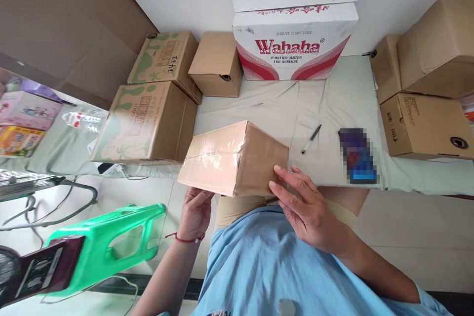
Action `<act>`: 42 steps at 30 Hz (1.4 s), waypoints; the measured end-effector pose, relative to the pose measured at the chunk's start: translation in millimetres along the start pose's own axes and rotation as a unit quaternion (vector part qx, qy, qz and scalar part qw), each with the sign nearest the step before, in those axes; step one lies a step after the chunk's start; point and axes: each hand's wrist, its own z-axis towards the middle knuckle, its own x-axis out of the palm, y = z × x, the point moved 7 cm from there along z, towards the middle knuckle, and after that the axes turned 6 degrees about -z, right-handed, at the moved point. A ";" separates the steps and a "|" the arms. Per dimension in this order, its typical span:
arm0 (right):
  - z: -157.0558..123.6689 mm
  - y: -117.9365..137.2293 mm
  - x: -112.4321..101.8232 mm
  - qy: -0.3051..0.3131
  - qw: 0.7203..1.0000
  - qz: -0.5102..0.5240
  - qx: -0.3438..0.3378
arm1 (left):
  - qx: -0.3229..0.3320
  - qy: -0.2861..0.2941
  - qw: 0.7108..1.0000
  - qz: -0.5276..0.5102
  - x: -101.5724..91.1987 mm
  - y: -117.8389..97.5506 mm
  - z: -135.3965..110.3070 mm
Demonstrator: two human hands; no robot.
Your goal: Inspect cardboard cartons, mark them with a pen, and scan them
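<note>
A taped cardboard box (211,158) is tilted at the table's front edge, above my lap. Clear tape shines along its top and wraps over the corner. Beneath its near left edge, my left hand (196,212) pinches the cardboard, with some fingers hidden by the box. My right hand (307,207) has its fingers spread, and their tips touch the box's right side. A black pen (311,138) lies on the cloth beyond the right hand. Farther right is a phone (358,155) with a blurred-out screen.
Cardboard boxes (129,118) are grouped at the left, and more boxes (429,123) are stacked at the right. A white-and-red Wahaha water carton (292,44) stands against the wall. A plastic bottle (85,121) lies at far left. A green stool (99,237) stands below on the floor.
</note>
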 end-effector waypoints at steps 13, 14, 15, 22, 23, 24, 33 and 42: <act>-13.3 -76.2 -0.9 -0.029 0.959 0.100 0.264 | 0.018 0.064 0.998 0.008 18.8 -24.9 -17.5; -18.9 -85.7 4.5 -0.029 0.940 0.153 0.302 | 0.009 0.071 0.997 0.006 20.2 -20.6 -16.1; -24.4 -93.2 9.5 -0.035 0.919 0.208 0.332 | -0.001 0.077 0.997 0.007 20.8 -15.2 -14.2; -58.5 -116.3 40.6 -0.051 0.839 0.316 0.440 | -0.078 0.074 0.993 0.053 6.3 34.1 -14.7; -61.1 -117.9 42.8 -0.056 0.836 0.309 0.450 | -0.065 0.090 0.992 0.060 8.5 32.5 -19.3; -62.4 -119.5 43.0 -0.068 0.834 0.301 0.457 | -0.043 0.117 0.990 0.071 13.6 26.8 -25.0; -58.8 -124.6 37.9 -0.141 0.796 0.355 0.470 | 0.316 0.360 0.841 0.251 89.1 -58.5 -85.9; -66.7 -110.7 46.4 -0.115 0.820 0.321 0.460 | 0.143 0.151 0.971 0.118 53.6 -13.6 -48.2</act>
